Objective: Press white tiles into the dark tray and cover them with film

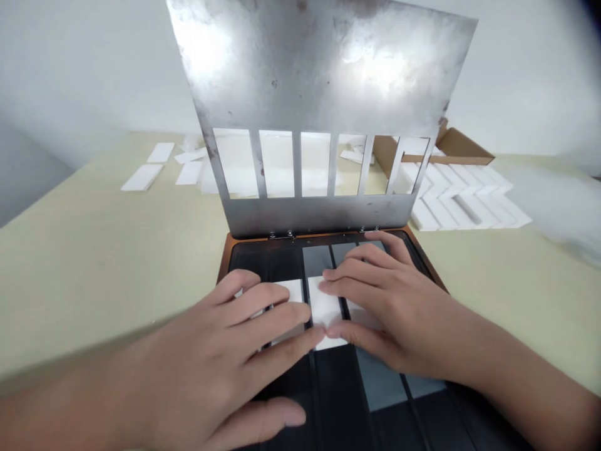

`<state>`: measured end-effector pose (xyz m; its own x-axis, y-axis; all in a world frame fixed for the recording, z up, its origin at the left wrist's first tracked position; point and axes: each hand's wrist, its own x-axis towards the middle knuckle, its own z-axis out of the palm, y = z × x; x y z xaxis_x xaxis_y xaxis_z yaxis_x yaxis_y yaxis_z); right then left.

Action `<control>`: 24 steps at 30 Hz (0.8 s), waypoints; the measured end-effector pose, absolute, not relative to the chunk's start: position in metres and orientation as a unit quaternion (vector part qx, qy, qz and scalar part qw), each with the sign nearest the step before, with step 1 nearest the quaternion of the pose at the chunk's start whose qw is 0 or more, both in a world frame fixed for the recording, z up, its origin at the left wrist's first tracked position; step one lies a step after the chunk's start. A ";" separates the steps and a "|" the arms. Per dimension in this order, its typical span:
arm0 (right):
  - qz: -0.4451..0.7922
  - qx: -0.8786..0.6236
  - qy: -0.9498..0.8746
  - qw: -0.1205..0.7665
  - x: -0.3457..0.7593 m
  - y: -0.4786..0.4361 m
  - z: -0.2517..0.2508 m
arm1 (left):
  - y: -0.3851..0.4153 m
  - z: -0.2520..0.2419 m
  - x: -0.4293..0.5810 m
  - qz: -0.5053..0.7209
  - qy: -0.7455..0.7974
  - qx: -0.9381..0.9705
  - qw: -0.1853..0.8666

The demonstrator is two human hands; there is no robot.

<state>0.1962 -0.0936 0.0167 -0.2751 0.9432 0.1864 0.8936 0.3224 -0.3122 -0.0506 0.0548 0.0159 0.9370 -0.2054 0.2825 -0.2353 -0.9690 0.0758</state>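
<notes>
My left hand (pixel 220 351) lies palm down with its fingers stretched over a white rectangular piece (pixel 295 291) on a black slotted base (pixel 338 401). Its index fingertip reaches the edge of the middle white rectangular piece (pixel 326 310). Across from it, my right hand (pixel 394 300) rests with thumb and fingers spread, their tips touching that middle piece. Part of another white piece shows beneath the right palm. Grey rectangles (pixel 382 382) show in the slots on the right side. Hinged to the base's far edge, a metal plate (pixel 300 88) with several rectangular windows stands raised.
Rows of white blocks (pixel 469 213) stand at the right, beside an open cardboard box (pixel 469 147). Loose white pieces (pixel 142 178) lie at the back left of the pale yellow table (pixel 117 250). Blurred, translucent plastic (pixel 568 207) is at the far right.
</notes>
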 end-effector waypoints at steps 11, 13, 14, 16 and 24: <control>0.072 -0.579 -0.789 0.190 0.197 -0.093 0.016 | 0.059 0.010 -0.048 0.158 -0.096 0.979 0.088; 0.071 -0.578 -0.790 0.191 0.197 -0.092 0.015 | 0.060 0.012 -0.048 0.156 -0.114 0.978 0.078; 0.071 -0.578 -0.790 0.191 0.198 -0.091 0.015 | 0.059 0.013 -0.049 0.158 -0.131 0.976 0.069; 0.073 -0.580 -0.788 0.192 0.198 -0.090 0.013 | 0.058 0.014 -0.049 0.166 -0.172 0.970 0.051; 0.063 -0.578 -0.792 0.187 0.198 -0.093 0.014 | 0.051 0.012 -0.047 0.141 -0.138 0.978 0.062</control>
